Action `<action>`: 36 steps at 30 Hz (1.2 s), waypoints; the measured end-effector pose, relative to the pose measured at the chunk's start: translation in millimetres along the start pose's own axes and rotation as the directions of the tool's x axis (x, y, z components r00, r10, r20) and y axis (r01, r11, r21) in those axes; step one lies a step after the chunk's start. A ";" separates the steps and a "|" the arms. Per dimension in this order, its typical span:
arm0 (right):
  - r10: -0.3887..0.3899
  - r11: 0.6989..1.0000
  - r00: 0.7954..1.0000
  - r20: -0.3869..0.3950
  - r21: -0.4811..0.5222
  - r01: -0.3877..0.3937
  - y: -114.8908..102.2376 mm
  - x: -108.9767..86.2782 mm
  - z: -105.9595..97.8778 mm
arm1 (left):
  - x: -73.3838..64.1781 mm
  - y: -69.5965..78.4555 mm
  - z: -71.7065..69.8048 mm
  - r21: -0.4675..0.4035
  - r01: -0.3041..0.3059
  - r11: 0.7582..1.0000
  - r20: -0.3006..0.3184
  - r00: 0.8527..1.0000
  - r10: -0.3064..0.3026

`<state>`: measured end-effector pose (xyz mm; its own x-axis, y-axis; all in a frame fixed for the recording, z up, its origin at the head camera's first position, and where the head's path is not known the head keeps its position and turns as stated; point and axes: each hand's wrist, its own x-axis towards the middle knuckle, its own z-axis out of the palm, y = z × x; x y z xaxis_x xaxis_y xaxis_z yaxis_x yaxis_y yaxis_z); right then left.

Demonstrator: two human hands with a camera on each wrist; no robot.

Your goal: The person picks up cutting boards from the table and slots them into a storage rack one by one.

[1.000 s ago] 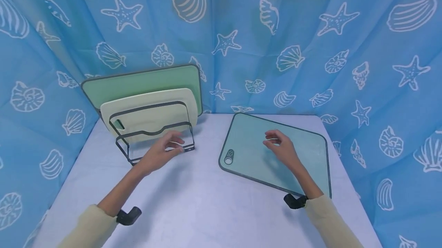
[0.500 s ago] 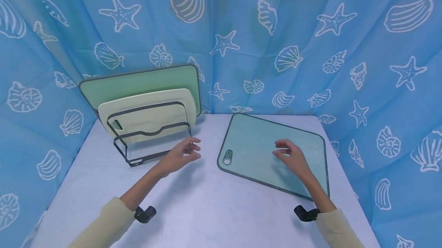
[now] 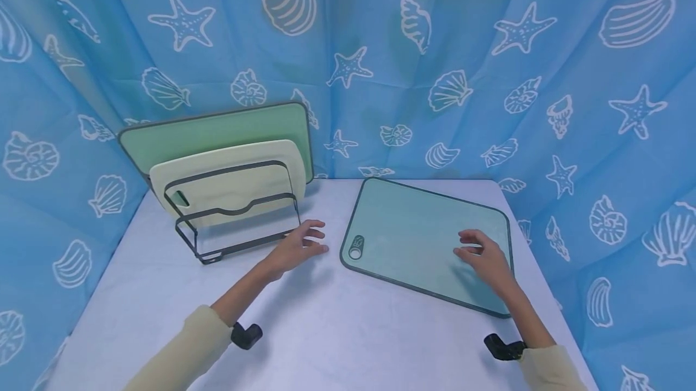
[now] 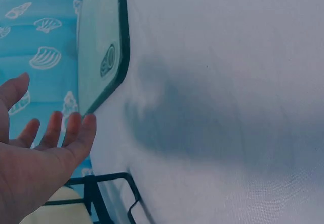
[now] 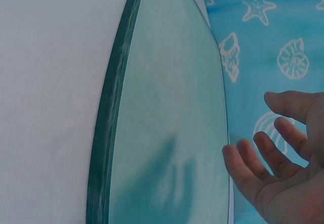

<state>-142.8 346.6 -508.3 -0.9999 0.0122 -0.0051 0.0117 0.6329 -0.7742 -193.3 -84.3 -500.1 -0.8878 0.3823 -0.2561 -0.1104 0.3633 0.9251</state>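
left hand [image 3: 296, 249], fingers loosely parted, is beside the right end of the black rack [image 3: 272, 199]; right hand [image 3: 486, 258], likewise, is above the teal board [image 3: 418, 240] flat at right on the tabletop [image 3: 348, 330]; wrist views show both palms, which the head view hides

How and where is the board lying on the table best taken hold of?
Take the board probably two-handed, by its dark rim at the left and right ends, coming from those sides: it is broad and lies flat, so the rim offers the likeliest hold.
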 end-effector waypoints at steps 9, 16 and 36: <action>0.139 0.990 0.986 0.091 -0.026 -0.137 15.0 -10.1 -17.8 | 18.6 -1.8 9.1 -0.086 0.161 0.983 0.033 0.987 -0.158; 0.221 0.975 0.968 0.118 -0.030 -0.219 34.4 -15.0 -30.6 | 33.8 -4.6 16.4 -0.078 0.221 0.972 0.036 0.975 -0.219; 0.464 0.886 0.881 0.092 -0.027 -0.463 62.2 -10.5 -58.4 | 71.9 5.2 24.5 0.000 0.271 0.962 0.072 0.960 -0.271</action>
<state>-131.2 431.0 -519.4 -0.8763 0.2333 -0.4216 0.4739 0.5754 -0.6666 -246.9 -34.1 -520.5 -0.7902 0.3299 -0.5165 -0.3470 0.4537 0.8208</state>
